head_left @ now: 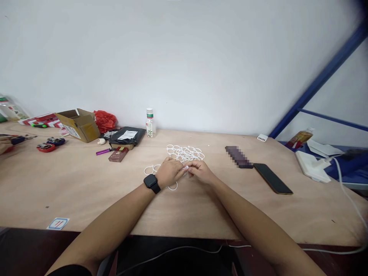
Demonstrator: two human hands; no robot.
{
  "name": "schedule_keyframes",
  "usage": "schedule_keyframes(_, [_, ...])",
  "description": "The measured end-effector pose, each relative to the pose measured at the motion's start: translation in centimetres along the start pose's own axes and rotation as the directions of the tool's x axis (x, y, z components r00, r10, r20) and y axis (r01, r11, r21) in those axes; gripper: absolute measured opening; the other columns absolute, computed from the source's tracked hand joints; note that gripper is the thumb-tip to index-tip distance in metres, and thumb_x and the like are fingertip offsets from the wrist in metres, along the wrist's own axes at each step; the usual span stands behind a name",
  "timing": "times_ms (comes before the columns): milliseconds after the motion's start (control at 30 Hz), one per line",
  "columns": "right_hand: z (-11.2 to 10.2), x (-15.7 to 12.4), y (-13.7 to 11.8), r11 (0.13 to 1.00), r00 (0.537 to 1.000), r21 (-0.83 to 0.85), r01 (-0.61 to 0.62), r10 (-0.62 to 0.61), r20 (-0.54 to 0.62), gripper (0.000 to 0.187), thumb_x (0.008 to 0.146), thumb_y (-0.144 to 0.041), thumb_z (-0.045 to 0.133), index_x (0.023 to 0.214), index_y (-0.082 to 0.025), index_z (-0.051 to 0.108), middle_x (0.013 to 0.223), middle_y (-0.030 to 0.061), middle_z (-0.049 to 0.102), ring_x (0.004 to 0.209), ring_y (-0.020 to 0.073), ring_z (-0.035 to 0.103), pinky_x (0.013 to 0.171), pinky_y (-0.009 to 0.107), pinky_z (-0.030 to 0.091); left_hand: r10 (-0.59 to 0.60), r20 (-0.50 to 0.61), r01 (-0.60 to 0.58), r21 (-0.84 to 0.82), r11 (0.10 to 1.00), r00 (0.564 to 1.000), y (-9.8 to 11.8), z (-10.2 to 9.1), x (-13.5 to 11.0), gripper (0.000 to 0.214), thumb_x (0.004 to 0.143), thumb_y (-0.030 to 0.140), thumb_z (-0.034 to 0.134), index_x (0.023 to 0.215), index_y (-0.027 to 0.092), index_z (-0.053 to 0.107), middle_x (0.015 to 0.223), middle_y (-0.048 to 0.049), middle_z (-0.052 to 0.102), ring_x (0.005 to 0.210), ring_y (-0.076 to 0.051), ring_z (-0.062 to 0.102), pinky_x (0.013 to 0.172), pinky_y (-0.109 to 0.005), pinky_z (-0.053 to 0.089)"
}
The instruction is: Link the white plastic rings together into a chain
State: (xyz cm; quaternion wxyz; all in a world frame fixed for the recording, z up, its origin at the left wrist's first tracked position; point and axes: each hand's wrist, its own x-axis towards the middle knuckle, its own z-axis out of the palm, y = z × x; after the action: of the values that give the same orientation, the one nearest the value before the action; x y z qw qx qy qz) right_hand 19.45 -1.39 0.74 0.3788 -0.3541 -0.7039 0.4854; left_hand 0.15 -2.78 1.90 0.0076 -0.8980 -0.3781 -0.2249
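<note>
Both of my hands meet over the middle of the table. My left hand [169, 172], with a black watch [151, 183] on its wrist, is closed, thumb and fingertips together at a small white ring part [186, 167]. From the other side my right hand [202, 171] pinches the same white piece, which looks like the eyelet of a plastic curtain ring; the fingers hide most of it. Just beyond lies a heap of white plastic rings [186, 154]. A few more rings [148, 171] rest to the left of and under my left hand.
A clear bottle [150, 124] stands by the wall. Left of it are a black parcel [127, 135], a dark red box [118, 154], a purple lighter [103, 151] and an open carton [82, 126]. Phones [273, 178] lie to the right. Another person's hand [5, 144] shows at far left.
</note>
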Motion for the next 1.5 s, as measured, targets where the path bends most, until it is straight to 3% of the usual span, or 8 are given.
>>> schedule_keyframes(467, [0.4, 0.3, 1.0, 0.979, 0.995, -0.200, 0.031, -0.048, -0.084, 0.019, 0.067, -0.015, 0.047, 0.065, -0.019, 0.066, 0.059, -0.0014, 0.062, 0.059, 0.0125, 0.056, 0.059, 0.023, 0.046, 0.073, 0.037, -0.073, -0.022, 0.997, 0.997, -0.1, 0.3, 0.0, 0.043, 0.099, 0.044, 0.032, 0.081, 0.017, 0.061, 0.083, -0.0062, 0.065, 0.082, -0.018, 0.057, 0.081, -0.034, 0.037])
schedule_keyframes(633, [-1.6, 0.6, 1.7, 0.973, 0.989, -0.227, 0.051, -0.081, -0.126, 0.049, 0.070, -0.013, 0.048, 0.116, -0.021, 0.062, 0.103, 0.0043, 0.070, 0.067, 0.0128, 0.062, 0.070, 0.029, 0.051, 0.057, -0.001, -0.057, -0.044, 0.997, 0.998, -0.9, 0.0, -0.2, 0.040, 0.095, 0.047, 0.041, 0.077, 0.019, 0.063, 0.087, -0.0065, 0.065, 0.086, -0.018, 0.057, 0.083, -0.036, 0.037])
schedule_keyframes(800, [-5.5, 0.9, 3.4, 0.701, 0.963, -0.706, -0.095, -0.116, -0.244, 0.046, 0.074, -0.007, 0.046, 0.115, -0.020, 0.064, 0.118, 0.0074, 0.063, 0.096, 0.0197, 0.061, 0.088, 0.032, 0.045, 0.044, 0.020, -0.043, -0.058, 0.997, 0.999, -1.4, -0.6, -0.4, 0.050, 0.086, 0.058, 0.051, 0.057, 0.017, 0.055, 0.075, -0.0044, 0.064, 0.081, -0.017, 0.057, 0.087, -0.037, 0.034])
schedule_keyframes(933, [-7.0, 1.0, 4.4, 0.543, 0.967, -0.812, -0.214, -0.002, -0.256, 0.046, 0.080, -0.007, 0.044, 0.119, -0.021, 0.062, 0.125, 0.0074, 0.058, 0.107, 0.0213, 0.058, 0.086, 0.029, 0.044, 0.014, 0.043, -0.011, -0.054, 0.998, 0.999, -1.0, -0.6, -0.3, 0.049, 0.087, 0.057, 0.050, 0.061, 0.017, 0.058, 0.072, -0.0035, 0.065, 0.078, -0.017, 0.057, 0.086, -0.036, 0.035])
schedule_keyframes(1067, [-6.8, 1.0, 4.3, 0.479, 0.967, -0.843, -0.244, 0.057, -0.247, 0.032, 0.085, -0.013, 0.044, 0.108, -0.021, 0.064, 0.121, 0.0083, 0.059, 0.101, 0.0219, 0.059, 0.080, 0.029, 0.043, -0.011, 0.047, 0.014, -0.077, 0.997, 0.999, -0.9, -0.4, -0.2, 0.039, 0.089, 0.053, 0.050, 0.077, 0.019, 0.065, 0.084, -0.0041, 0.068, 0.087, -0.019, 0.059, 0.088, -0.036, 0.036])
schedule_keyframes(1200, [-6.1, 1.0, 3.6, 0.542, 0.965, -0.809, -0.228, 0.017, -0.261, 0.019, 0.085, -0.020, 0.048, 0.099, -0.018, 0.062, 0.112, 0.0098, 0.060, 0.097, 0.0218, 0.057, 0.079, 0.029, 0.041, 0.021, 0.066, -0.015, -0.088, 0.996, 0.998, -0.8, -0.2, -0.3, 0.033, 0.091, 0.048, 0.049, 0.096, 0.022, 0.067, 0.097, -0.0050, 0.069, 0.095, -0.021, 0.060, 0.088, -0.037, 0.039])
schedule_keyframes(1367, [-3.3, 0.8, 2.0, 0.814, 0.966, -0.577, -0.066, -0.092, -0.240, 0.017, 0.086, -0.027, 0.046, 0.095, -0.019, 0.057, 0.085, 0.0021, 0.059, 0.078, 0.0167, 0.054, 0.073, 0.028, 0.041, 0.047, 0.031, -0.045, -0.079, 0.996, 0.998, -0.7, 0.1, -0.3, 0.041, 0.093, 0.046, 0.048, 0.124, 0.021, 0.055, 0.118, -0.0089, 0.063, 0.108, -0.024, 0.056, 0.091, -0.039, 0.042])
schedule_keyframes(1500, [-0.4, 0.3, 0.9, 0.948, 0.988, -0.303, 0.091, -0.125, -0.095, 0.010, 0.085, -0.028, 0.046, 0.086, -0.020, 0.052, 0.072, -0.0033, 0.051, 0.064, 0.0127, 0.046, 0.063, 0.025, 0.038, 0.038, -0.078, -0.043, -0.068, 0.997, 0.996, -0.7, 0.2, -0.2, 0.045, 0.095, 0.043, 0.046, 0.134, 0.021, 0.046, 0.126, -0.0105, 0.056, 0.113, -0.024, 0.053, 0.091, -0.039, 0.043])
